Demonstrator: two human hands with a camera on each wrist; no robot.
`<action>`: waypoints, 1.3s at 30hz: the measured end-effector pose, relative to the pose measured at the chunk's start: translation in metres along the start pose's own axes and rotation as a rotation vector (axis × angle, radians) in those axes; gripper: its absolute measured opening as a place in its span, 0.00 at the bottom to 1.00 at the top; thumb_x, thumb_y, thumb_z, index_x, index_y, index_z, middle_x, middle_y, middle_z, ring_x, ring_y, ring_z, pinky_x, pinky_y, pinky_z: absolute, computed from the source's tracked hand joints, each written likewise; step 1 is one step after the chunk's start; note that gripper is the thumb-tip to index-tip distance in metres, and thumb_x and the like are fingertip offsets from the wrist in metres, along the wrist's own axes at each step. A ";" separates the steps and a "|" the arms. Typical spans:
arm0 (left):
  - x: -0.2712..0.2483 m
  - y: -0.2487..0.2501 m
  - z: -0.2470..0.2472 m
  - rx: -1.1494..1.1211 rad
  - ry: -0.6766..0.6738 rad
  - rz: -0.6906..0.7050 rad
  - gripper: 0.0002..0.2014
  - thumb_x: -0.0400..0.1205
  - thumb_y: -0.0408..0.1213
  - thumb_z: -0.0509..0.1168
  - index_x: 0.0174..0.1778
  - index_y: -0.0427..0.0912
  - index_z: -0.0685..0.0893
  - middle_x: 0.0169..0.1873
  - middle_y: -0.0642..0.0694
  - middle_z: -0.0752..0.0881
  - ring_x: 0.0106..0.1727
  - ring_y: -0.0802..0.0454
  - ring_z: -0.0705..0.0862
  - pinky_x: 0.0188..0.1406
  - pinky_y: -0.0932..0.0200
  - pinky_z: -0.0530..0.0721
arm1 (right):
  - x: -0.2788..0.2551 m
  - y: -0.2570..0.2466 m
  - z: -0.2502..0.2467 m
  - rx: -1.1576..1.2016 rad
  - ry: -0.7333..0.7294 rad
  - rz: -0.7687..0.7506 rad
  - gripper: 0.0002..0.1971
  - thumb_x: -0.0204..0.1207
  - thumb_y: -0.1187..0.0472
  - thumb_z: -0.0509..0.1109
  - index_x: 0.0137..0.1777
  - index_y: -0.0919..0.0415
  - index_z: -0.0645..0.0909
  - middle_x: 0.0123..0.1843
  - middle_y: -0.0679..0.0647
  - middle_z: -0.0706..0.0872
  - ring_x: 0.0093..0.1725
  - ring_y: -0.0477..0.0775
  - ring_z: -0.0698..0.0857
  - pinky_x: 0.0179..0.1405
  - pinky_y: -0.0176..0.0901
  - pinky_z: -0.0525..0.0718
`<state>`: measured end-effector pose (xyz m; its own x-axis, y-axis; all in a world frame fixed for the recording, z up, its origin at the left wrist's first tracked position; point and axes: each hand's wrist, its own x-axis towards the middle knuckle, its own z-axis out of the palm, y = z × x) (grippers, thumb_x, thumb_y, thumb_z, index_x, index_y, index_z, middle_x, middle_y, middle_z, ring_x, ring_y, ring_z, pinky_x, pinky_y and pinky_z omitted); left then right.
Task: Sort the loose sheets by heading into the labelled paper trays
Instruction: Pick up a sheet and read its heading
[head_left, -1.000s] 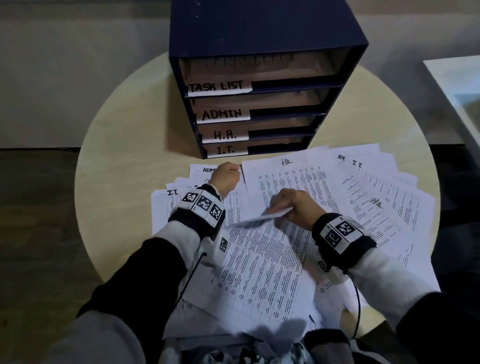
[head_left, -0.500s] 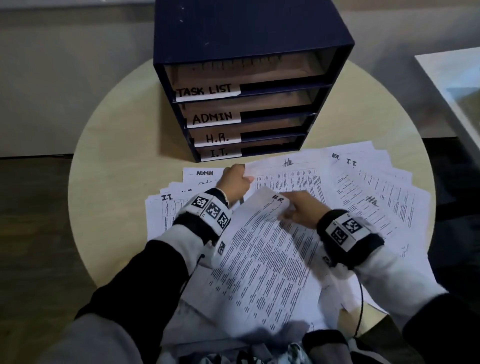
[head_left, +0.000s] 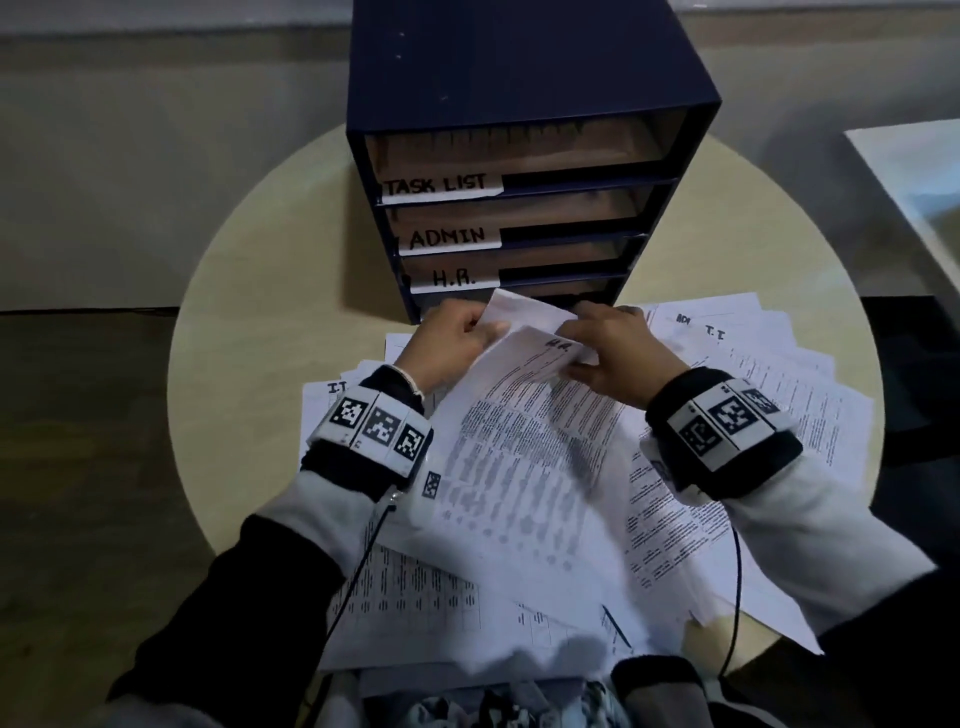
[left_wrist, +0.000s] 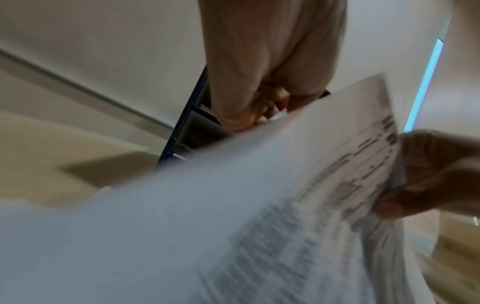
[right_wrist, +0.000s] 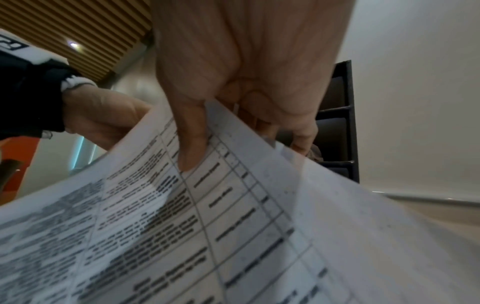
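Note:
Both hands hold printed sheets headed H.R. (head_left: 540, 400) lifted off the pile, their top edge just in front of the lowest slots of the dark blue tray unit (head_left: 519, 130). My left hand (head_left: 457, 338) pinches the left top corner. My right hand (head_left: 608, 348) pinches the right top corner, thumb on the print in the right wrist view (right_wrist: 192, 148). A second sheet (head_left: 524, 309) shows behind the first. Tray labels read TASK LIST (head_left: 441, 184), ADMIN (head_left: 449, 238) and H.R. (head_left: 454, 279); the bottom label is hidden by the hands.
Loose printed sheets (head_left: 779, 384) lie fanned over the round pale table (head_left: 270, 322), some headed I.T. More sheets (head_left: 467, 597) overlap at the near edge. A white surface (head_left: 924, 176) stands at the far right.
The H.R. sheet was peeled off the pile by my right hand, then my left hand took its other corner. Both hands carried it up and forward to the tray unit.

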<state>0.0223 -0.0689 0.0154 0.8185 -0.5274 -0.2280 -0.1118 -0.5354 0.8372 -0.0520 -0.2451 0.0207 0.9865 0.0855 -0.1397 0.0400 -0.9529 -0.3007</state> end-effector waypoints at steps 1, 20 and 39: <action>-0.004 0.000 0.001 -0.097 0.039 -0.010 0.17 0.83 0.44 0.61 0.50 0.32 0.85 0.43 0.41 0.87 0.44 0.48 0.83 0.46 0.50 0.81 | 0.000 -0.001 0.001 -0.006 0.011 0.002 0.14 0.74 0.59 0.70 0.59 0.62 0.80 0.57 0.59 0.78 0.62 0.59 0.76 0.59 0.49 0.65; -0.043 0.039 -0.032 -0.443 0.431 0.213 0.11 0.84 0.31 0.59 0.57 0.30 0.81 0.44 0.50 0.87 0.42 0.63 0.88 0.44 0.63 0.88 | -0.031 0.015 -0.026 0.726 0.828 0.387 0.48 0.51 0.41 0.81 0.70 0.58 0.66 0.67 0.54 0.73 0.66 0.54 0.73 0.68 0.52 0.72; -0.033 0.026 -0.026 -0.481 0.447 0.112 0.20 0.83 0.44 0.62 0.67 0.35 0.75 0.63 0.39 0.82 0.65 0.45 0.81 0.67 0.46 0.79 | -0.021 0.010 -0.011 1.090 0.843 0.179 0.04 0.72 0.59 0.65 0.37 0.51 0.76 0.28 0.41 0.82 0.29 0.29 0.76 0.31 0.25 0.74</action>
<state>0.0066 -0.0482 0.0573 0.9830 -0.1830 0.0143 -0.0303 -0.0852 0.9959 -0.0700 -0.2599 0.0314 0.7775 -0.5838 0.2338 0.1467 -0.1932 -0.9701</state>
